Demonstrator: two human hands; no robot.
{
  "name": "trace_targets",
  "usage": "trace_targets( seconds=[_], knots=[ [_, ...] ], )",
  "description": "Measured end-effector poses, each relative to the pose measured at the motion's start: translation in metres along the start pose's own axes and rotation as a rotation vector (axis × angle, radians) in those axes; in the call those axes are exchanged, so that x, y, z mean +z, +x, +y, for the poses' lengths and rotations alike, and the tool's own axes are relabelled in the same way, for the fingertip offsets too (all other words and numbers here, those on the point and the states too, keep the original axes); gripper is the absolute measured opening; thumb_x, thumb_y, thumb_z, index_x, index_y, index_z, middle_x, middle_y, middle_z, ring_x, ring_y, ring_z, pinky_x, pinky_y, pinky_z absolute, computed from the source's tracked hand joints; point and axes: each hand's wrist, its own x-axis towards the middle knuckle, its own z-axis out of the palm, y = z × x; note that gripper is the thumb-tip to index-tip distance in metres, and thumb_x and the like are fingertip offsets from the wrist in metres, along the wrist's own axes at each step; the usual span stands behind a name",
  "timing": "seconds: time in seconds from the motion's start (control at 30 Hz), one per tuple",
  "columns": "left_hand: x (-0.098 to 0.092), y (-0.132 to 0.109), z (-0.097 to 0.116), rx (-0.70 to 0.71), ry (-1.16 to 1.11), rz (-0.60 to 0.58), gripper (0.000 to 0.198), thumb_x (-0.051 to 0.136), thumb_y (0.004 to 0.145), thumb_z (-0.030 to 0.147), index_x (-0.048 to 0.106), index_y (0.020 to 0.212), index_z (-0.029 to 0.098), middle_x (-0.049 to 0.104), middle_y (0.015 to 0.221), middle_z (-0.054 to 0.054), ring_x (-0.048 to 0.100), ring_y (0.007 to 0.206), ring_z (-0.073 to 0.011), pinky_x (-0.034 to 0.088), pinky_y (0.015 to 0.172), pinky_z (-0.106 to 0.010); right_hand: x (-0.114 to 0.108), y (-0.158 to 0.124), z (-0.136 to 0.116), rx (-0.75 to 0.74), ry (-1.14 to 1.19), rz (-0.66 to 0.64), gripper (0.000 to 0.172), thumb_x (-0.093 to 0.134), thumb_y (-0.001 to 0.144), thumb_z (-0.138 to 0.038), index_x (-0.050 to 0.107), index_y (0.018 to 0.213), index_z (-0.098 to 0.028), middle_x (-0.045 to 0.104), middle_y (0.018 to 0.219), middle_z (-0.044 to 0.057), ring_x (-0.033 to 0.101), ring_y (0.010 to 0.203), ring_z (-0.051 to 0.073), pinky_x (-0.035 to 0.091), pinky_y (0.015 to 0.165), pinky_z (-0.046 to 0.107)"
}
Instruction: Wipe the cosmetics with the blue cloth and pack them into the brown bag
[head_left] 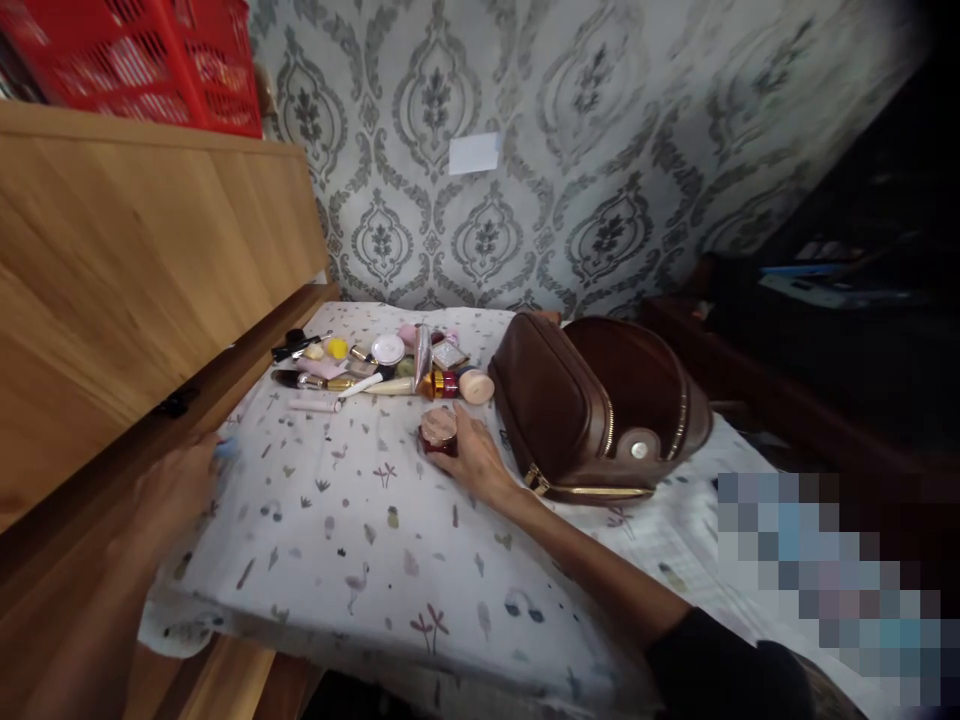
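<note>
My right hand (478, 462) is closed around a small round cosmetic jar (439, 428) with a pinkish top and dark red sides, low over the patterned white cloth (360, 520). At the left edge of the cloth is my left hand (174, 488), blurred, its fingers curled at a small light blue thing (225, 447) whose kind I cannot make out. Beyond the jar lies a group of makeup items, among them a white round compact (388, 349), a makeup brush (319, 381), a silvery tube (423, 355) and a beige-capped bottle (476, 386).
A brown leather cosmetic bag (555, 400) stands unzipped right of the makeup, its flap raised. A wooden cabinet (157, 220) borders the left side, with a red plastic basket (142, 65) on top. Patterned wallpaper (517, 90) covers the wall behind.
</note>
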Motion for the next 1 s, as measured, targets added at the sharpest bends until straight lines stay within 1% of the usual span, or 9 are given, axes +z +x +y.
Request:
trace_targets(
  seconds=[0.1, 0.2, 0.3, 0.4, 0.5, 0.63, 0.77, 0.87, 1.0],
  knots=[
    [-0.010, 0.009, 0.054, 0.184, -0.242, 0.035, 0.037, 0.042, 0.090, 0.037, 0.065, 0.110, 0.016, 0.072, 0.112, -0.012, 0.065, 0.101, -0.0302, 0.051, 0.091, -0.043, 0.001, 0.001, 0.000, 0.000, 0.035, 0.052, 0.074, 0.077, 0.074, -0.030, 0.046, 0.139, -0.015, 0.063, 0.127, 0.016, 0.055, 0.120, 0.033, 0.043, 0.104, 0.048],
    [-0.008, 0.015, 0.122, 0.408, -0.546, 0.001, 0.043, 0.042, 0.095, 0.044, 0.063, 0.120, 0.016, 0.070, 0.116, -0.010, 0.066, 0.099, -0.0256, 0.053, 0.092, -0.038, 0.000, -0.002, -0.001, -0.035, 0.108, 0.086, 0.057, 0.079, 0.071, -0.028, 0.057, 0.122, -0.017, 0.066, 0.115, 0.011, 0.057, 0.112, 0.030, 0.047, 0.097, 0.044],
    [0.006, 0.017, 0.182, 0.670, -0.633, 0.002, 0.041, 0.039, 0.101, 0.038, 0.059, 0.130, 0.017, 0.067, 0.123, -0.012, 0.062, 0.115, -0.0258, 0.049, 0.103, -0.041, 0.001, -0.008, 0.001, -0.056, 0.141, 0.155, 0.051, 0.079, 0.070, -0.029, 0.059, 0.115, -0.017, 0.066, 0.109, 0.010, 0.058, 0.106, 0.029, 0.048, 0.093, 0.045],
    [0.035, 0.016, 0.220, 0.946, -0.564, -0.028, 0.042, 0.041, 0.102, 0.036, 0.052, 0.140, 0.021, 0.061, 0.136, -0.012, 0.055, 0.127, -0.0263, 0.044, 0.110, -0.045, 0.004, -0.013, 0.005, -0.142, 0.143, 0.202, 0.045, 0.076, 0.071, -0.028, 0.060, 0.112, -0.016, 0.066, 0.107, 0.011, 0.060, 0.102, 0.029, 0.049, 0.091, 0.045],
    [0.069, 0.015, 0.236, 1.099, -0.494, -0.003, 0.047, 0.049, 0.099, 0.040, 0.050, 0.142, 0.019, 0.060, 0.135, -0.015, 0.054, 0.127, -0.0292, 0.046, 0.110, -0.048, 0.006, -0.014, 0.010, -0.195, 0.130, 0.204, 0.033, 0.073, 0.073, -0.027, 0.063, 0.101, -0.014, 0.067, 0.104, 0.014, 0.061, 0.099, 0.030, 0.049, 0.091, 0.044],
    [0.094, 0.015, 0.236, 1.047, -0.489, 0.107, 0.048, 0.047, 0.100, 0.043, 0.051, 0.139, 0.015, 0.061, 0.131, -0.016, 0.055, 0.125, -0.0301, 0.050, 0.104, -0.044, 0.006, -0.016, 0.010, -0.122, 0.094, 0.204, 0.033, 0.073, 0.074, -0.030, 0.062, 0.101, -0.015, 0.067, 0.101, 0.012, 0.060, 0.096, 0.028, 0.049, 0.088, 0.042],
    [0.094, 0.017, 0.232, 0.878, -0.473, 0.107, 0.045, 0.042, 0.100, 0.052, 0.057, 0.124, 0.018, 0.064, 0.114, -0.012, 0.064, 0.104, -0.0263, 0.056, 0.086, -0.036, 0.002, -0.017, 0.007, -0.070, 0.142, 0.201, 0.032, 0.074, 0.074, -0.037, 0.060, 0.095, -0.016, 0.065, 0.094, 0.009, 0.058, 0.090, 0.026, 0.049, 0.084, 0.040],
    [0.090, 0.017, 0.232, 0.786, -0.456, 0.073, 0.042, 0.037, 0.100, 0.054, 0.060, 0.108, 0.019, 0.063, 0.098, -0.007, 0.065, 0.087, -0.0230, 0.054, 0.075, -0.033, 0.000, -0.017, 0.005, -0.075, 0.204, 0.202, 0.035, 0.079, 0.071, -0.037, 0.060, 0.093, -0.017, 0.065, 0.094, 0.008, 0.058, 0.091, 0.026, 0.048, 0.087, 0.041],
    [0.090, 0.016, 0.233, 0.728, -0.430, 0.132, 0.040, 0.031, 0.101, 0.050, 0.057, 0.093, 0.021, 0.062, 0.086, -0.004, 0.063, 0.077, -0.0210, 0.049, 0.069, -0.031, -0.002, -0.018, 0.005, -0.076, 0.257, 0.203, 0.042, 0.082, 0.070, -0.038, 0.063, 0.101, -0.016, 0.067, 0.102, 0.011, 0.059, 0.098, 0.028, 0.047, 0.092, 0.043]
  ],
)
